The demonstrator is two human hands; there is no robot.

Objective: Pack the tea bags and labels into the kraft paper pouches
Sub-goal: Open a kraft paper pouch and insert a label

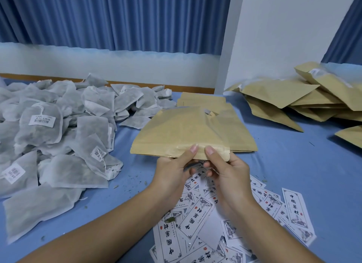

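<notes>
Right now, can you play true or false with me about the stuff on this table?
1. The left hand and the right hand both pinch one kraft pouch. True.
2. The tea bags are piled to the right of the hands. False: they lie to the left.
3. The labels lie on the blue cloth below the hands. True.
4. The curtain is red. False: it is blue.
</notes>
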